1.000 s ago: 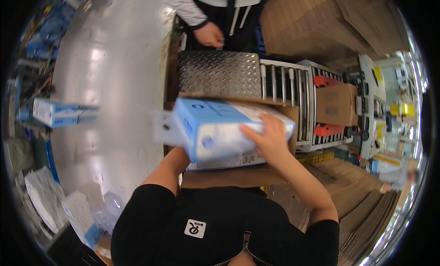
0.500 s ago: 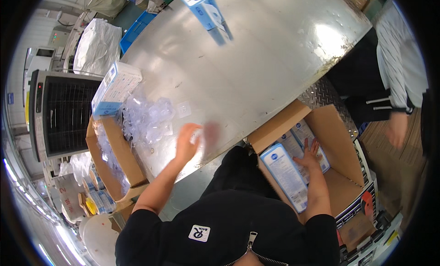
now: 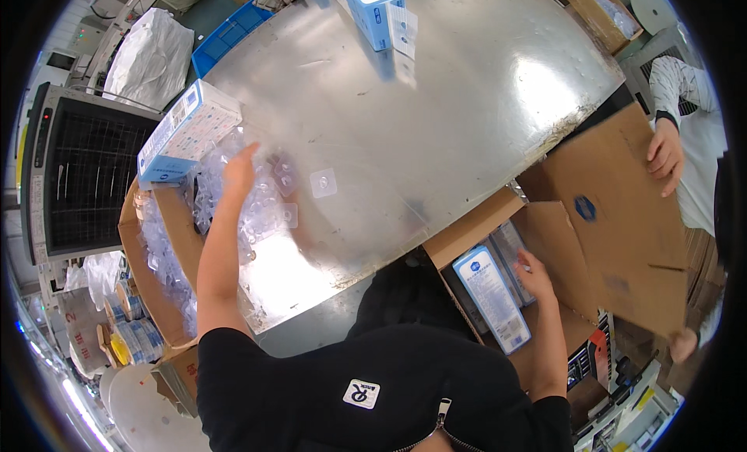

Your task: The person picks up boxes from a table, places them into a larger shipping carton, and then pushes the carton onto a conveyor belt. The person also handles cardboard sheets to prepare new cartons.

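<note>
My left hand [image 3: 240, 172] is over a heap of clear plastic hooks on square backings [image 3: 268, 199] at the left of the metal table. One finger stretches out; the others are partly hidden, and I see nothing held. On the right, my right hand [image 3: 534, 276] is inside an open cardboard carton [image 3: 469, 235], fingers apart, beside the packed boxes. One blue-and-white box [image 3: 490, 296] lies bright on the near side of that carton. A darker, shaded box [image 3: 511, 253] lies next to it, close to my right fingertips.
Another blue-and-white box [image 3: 189, 133] leans by a carton of clear hooks [image 3: 175, 218] on the left. A blue box [image 3: 377, 20] stands at the table's far edge. A co-worker's hand [image 3: 666, 156] holds a large cardboard sheet [image 3: 615, 211] beside my carton.
My left hand has moved away from me and leftward, onto the clear hooks. My right hand has lifted off the boxes. The co-worker's cardboard has come into view, and the whole view has shifted.
</note>
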`<state>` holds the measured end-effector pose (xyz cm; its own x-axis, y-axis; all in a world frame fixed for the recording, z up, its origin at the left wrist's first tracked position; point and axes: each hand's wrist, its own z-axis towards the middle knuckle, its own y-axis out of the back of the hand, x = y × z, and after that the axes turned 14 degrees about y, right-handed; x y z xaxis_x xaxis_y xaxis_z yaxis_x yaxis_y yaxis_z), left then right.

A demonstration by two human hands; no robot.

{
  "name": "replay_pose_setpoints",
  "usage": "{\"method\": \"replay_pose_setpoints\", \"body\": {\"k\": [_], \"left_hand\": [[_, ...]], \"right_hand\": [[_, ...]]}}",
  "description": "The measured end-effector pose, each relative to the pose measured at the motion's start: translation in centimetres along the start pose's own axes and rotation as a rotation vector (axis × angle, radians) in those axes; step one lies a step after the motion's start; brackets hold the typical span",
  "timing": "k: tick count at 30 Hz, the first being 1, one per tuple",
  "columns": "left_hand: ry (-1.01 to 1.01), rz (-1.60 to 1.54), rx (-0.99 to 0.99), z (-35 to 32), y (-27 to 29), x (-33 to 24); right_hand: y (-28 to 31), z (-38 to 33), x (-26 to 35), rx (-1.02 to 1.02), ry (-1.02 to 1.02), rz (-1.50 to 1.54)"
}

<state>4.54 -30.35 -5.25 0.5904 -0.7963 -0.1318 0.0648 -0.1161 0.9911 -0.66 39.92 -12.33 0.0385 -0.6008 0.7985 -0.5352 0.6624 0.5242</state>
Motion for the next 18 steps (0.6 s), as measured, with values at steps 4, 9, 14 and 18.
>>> {"method": "replay_pose_setpoints", "body": {"k": [4, 9, 14, 18], "left_hand": [[0.378, -1.179, 0.261, 0.5, 4.3, -3.0], [0.262, -1.427, 1.108, -5.9, 6.1, -15.8], [0.199, -1.186, 1.56, -10.3, 6.8, -25.6], [0.327, -1.226, 1.685, -14.2, 4.9, -29.9]], "right_hand": [[-0.1, 0.8, 4.2, -0.147, 0.124, -0.097], [-3.7, 6.1, 24.3, -0.33, 0.81, -0.216], [-2.7, 6.7, 28.9, -0.368, 1.327, -0.875], [-3.2, 3.4, 24.3, -0.313, 1.131, -0.845]]}}
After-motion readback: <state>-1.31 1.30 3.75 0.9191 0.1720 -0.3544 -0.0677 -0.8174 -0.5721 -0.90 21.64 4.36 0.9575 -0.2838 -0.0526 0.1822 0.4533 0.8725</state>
